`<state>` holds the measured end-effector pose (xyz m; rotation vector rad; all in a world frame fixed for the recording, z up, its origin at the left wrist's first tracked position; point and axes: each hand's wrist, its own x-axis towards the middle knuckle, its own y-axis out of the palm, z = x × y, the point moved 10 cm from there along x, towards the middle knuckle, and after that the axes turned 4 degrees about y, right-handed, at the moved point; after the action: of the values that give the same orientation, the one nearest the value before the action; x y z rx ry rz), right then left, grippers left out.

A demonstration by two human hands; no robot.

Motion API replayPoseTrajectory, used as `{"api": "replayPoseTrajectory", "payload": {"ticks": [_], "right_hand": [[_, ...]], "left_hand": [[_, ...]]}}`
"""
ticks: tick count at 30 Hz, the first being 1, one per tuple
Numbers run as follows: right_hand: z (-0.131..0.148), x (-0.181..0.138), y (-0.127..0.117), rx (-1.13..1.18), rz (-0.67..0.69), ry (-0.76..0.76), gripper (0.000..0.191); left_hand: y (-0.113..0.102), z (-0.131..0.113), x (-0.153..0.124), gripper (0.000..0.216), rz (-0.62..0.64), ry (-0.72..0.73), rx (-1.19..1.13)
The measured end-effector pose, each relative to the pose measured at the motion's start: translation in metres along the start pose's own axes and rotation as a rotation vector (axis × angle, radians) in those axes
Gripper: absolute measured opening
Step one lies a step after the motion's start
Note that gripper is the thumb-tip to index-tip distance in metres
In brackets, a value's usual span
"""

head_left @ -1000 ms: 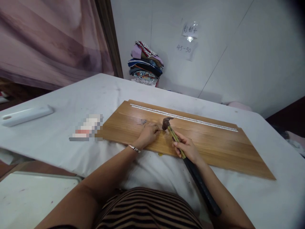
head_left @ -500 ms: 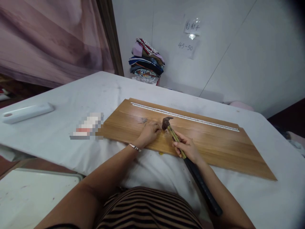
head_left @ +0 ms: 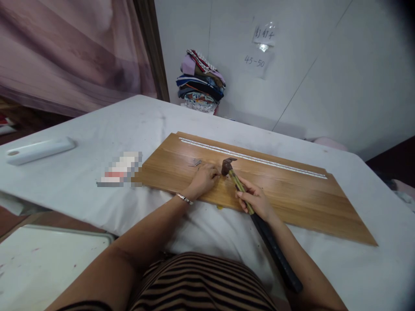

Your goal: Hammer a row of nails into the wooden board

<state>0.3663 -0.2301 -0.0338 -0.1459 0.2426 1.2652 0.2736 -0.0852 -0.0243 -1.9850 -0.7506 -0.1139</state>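
A brown wooden board (head_left: 292, 194) lies flat on the table. My left hand (head_left: 205, 177) rests on it, thumb and fingers pinched on a nail that barely shows at the fingertips. In my right hand (head_left: 254, 198) is a claw hammer (head_left: 244, 190), gripped partway up its yellowish shaft, with the black grip trailing back along my forearm. The dark hammer head is just right of my left fingertips; whether it touches the nail I cannot tell. Several loose nails (head_left: 195, 162) lie on the board beyond my left hand.
Two white measuring strips (head_left: 253, 158) run along the board's far side. On the white-covered table (head_left: 129, 121) are a blurred-out item (head_left: 121, 169) and a white long-handled object (head_left: 40, 150) at left. Folded clothes (head_left: 201, 82) are stacked by the wall. A white stool top (head_left: 52, 263) stands lower left.
The view has shifted very slightly. My hands, the hammer and the board keep nearly the same places relative to each other.
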Motion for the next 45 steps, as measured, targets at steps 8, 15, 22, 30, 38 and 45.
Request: {"api": "replayPoseTrajectory", "payload": {"ticks": [8,15,22,30,38,45], "right_hand": [[0.0014,-0.0014,-0.0015,-0.011,-0.019,-0.014,0.087],[0.0030,-0.0017,-0.0017,-0.011,-0.021,-0.010,0.087],[0.0001,-0.0011,-0.0002,-0.007,-0.010,0.001,0.087],[0.0023,-0.0023,-0.0003,-0.004,-0.014,0.002,0.089],[0.0001,-0.0010,-0.0002,0.003,-0.001,0.000,0.087],[0.0007,-0.0017,0.0003,0.019,-0.002,-0.001,0.087]], "left_hand": [[0.0007,0.0014,0.0013,0.020,-0.005,-0.003,0.014],[0.0000,0.0006,0.0009,0.020,-0.002,0.003,0.031],[0.0009,0.0016,0.0003,0.020,-0.003,-0.001,0.035],[0.0000,0.0012,0.0001,0.020,-0.020,0.018,0.008],[0.0022,0.0009,0.0002,0.019,-0.002,0.018,0.014],[0.0014,-0.0014,0.0003,0.018,-0.011,0.034,0.018]]}}
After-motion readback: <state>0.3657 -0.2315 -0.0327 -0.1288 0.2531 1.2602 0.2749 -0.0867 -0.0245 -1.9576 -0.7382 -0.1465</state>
